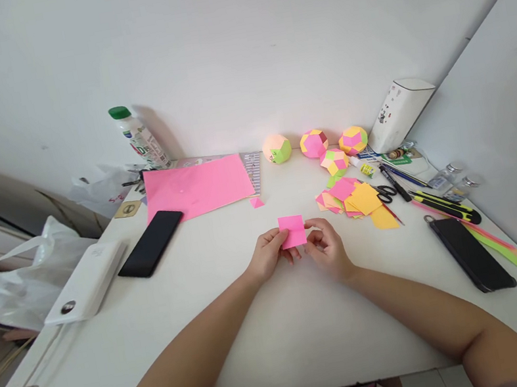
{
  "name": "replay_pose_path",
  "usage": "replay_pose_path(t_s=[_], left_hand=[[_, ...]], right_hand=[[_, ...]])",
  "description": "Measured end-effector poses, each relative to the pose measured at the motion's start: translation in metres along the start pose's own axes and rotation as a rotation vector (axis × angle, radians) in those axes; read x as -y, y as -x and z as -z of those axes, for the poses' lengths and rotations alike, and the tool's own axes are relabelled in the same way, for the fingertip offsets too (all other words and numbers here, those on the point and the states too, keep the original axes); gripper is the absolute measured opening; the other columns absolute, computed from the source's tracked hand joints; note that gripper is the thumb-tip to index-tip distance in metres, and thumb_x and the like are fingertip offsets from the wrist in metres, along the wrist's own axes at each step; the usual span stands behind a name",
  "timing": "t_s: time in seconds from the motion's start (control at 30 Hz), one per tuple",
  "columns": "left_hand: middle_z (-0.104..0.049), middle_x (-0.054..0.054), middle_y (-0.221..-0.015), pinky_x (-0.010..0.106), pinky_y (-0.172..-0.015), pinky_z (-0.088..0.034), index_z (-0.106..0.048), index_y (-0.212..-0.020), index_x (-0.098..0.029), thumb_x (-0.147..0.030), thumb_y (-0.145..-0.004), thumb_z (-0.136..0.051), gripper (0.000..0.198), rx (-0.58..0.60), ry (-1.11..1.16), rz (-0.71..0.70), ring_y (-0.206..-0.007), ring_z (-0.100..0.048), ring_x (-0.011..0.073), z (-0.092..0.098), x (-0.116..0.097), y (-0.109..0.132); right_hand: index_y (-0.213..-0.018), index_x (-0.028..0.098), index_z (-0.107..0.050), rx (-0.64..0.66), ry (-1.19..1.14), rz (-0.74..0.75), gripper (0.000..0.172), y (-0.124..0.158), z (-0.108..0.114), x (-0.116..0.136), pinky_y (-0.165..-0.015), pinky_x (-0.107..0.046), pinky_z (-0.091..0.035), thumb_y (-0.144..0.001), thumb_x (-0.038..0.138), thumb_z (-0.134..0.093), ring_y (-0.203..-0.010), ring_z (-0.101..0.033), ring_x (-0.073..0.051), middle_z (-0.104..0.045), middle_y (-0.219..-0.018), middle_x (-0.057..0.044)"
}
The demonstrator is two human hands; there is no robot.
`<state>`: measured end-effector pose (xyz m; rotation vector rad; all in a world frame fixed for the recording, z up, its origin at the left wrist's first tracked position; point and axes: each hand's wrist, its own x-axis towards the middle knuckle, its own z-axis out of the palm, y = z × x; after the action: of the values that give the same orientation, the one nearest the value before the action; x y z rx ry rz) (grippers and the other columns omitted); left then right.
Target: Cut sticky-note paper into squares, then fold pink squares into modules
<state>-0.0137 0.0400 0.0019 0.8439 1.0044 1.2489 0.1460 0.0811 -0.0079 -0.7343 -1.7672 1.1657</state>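
Note:
A small square of pink paper [293,228] with a faint crease across it is held up over the white table. My left hand [270,249] pinches its left side, thumb on the front. At the paper's right edge is my right hand [327,249], its fingers curled and the fingertips touching that edge. Beyond the hands lies a small folded pink paper piece [257,202]. To the right sits a loose pile of coloured paper squares [362,199] in yellow, pink and orange.
Several folded paper balls [314,143] stand along the wall. A large pink sheet [197,187], a black phone [151,244] and a white power bank [85,282] lie left. Scissors [385,194], a cutter [445,206] and another dark phone [472,252] lie right. A green-capped bottle [141,139] stands behind.

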Motion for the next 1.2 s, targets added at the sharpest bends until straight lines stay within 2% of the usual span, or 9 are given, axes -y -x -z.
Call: replay_pose_path(t_s=[0.13,0.4,0.63,0.7,0.83,1.0,1.2], left_hand=[[-0.064,0.005,-0.057,0.025,-0.044,-0.046,-0.060,-0.073,-0.013,-0.050,-0.080,-0.058,0.038,0.006,0.009,-0.010,-0.052,-0.061,0.0158,0.0009,0.0018,-0.0009],[-0.064,0.005,-0.056,0.024,-0.044,-0.046,-0.061,-0.074,-0.012,-0.049,-0.081,-0.058,0.037,0.017,0.010,-0.016,-0.052,-0.060,0.0152,0.0013,0.0016,-0.0003],[-0.062,0.003,-0.054,0.024,-0.046,-0.045,-0.061,-0.078,-0.012,-0.048,-0.080,-0.059,0.035,0.053,-0.085,0.011,-0.052,-0.059,0.0149,-0.0009,-0.0006,0.0021],[-0.062,0.002,-0.054,0.024,-0.047,-0.045,-0.061,-0.080,-0.012,-0.047,-0.082,-0.058,0.035,0.080,-0.117,0.012,-0.053,-0.059,0.0145,-0.0014,-0.0007,0.0031],[-0.065,0.004,-0.067,0.024,-0.052,-0.047,-0.059,-0.087,-0.014,-0.047,-0.087,-0.051,0.035,0.111,-0.128,-0.018,-0.064,-0.063,0.0158,-0.0022,-0.0006,0.0050],[-0.065,0.005,-0.076,0.023,-0.053,-0.047,-0.054,-0.096,-0.015,-0.046,-0.083,-0.059,0.034,0.109,-0.160,-0.048,-0.076,-0.064,0.0177,-0.0024,0.0017,0.0050],[-0.068,0.006,-0.080,0.024,-0.054,-0.047,-0.055,-0.096,-0.014,-0.047,-0.084,-0.058,0.035,0.140,-0.209,-0.061,-0.072,-0.063,0.0161,-0.0014,0.0034,0.0034]], right_hand=[[-0.102,0.024,-0.058,0.051,0.086,0.125,0.018,-0.0010,0.0002,0.0021,-0.058,-0.029,-0.051,-0.084,0.025,-0.056,-0.067,-0.057,-0.011,-0.050,-0.109,-0.008],[-0.094,0.023,-0.068,0.064,0.093,0.109,0.017,-0.0029,0.0007,0.0025,-0.057,-0.030,-0.052,-0.086,0.032,-0.056,-0.077,-0.059,-0.016,-0.055,-0.108,-0.009],[-0.079,0.021,-0.069,0.022,0.045,0.057,0.013,-0.0041,0.0004,0.0035,-0.059,-0.030,-0.051,-0.082,0.031,-0.062,-0.073,-0.058,-0.016,-0.056,-0.092,-0.007],[-0.078,0.020,-0.068,0.020,0.002,0.023,0.012,-0.0046,0.0004,0.0037,-0.056,-0.029,-0.050,-0.081,0.031,-0.063,-0.069,-0.057,-0.014,-0.057,-0.089,-0.006],[-0.078,0.020,-0.066,0.004,-0.118,-0.063,0.012,-0.0062,0.0003,0.0052,-0.047,-0.027,-0.046,-0.082,0.031,-0.063,-0.053,-0.053,-0.010,-0.058,-0.087,-0.004],[-0.075,0.019,-0.063,-0.023,-0.196,-0.106,0.013,-0.0075,-0.0004,0.0090,-0.046,-0.026,-0.046,-0.080,0.031,-0.065,-0.051,-0.054,-0.011,-0.058,-0.072,0.000],[-0.074,0.018,-0.061,-0.035,-0.180,-0.162,0.014,-0.0073,0.0005,0.0103,-0.045,-0.025,-0.043,-0.079,0.030,-0.065,-0.045,-0.049,-0.010,-0.054,-0.054,0.004]])
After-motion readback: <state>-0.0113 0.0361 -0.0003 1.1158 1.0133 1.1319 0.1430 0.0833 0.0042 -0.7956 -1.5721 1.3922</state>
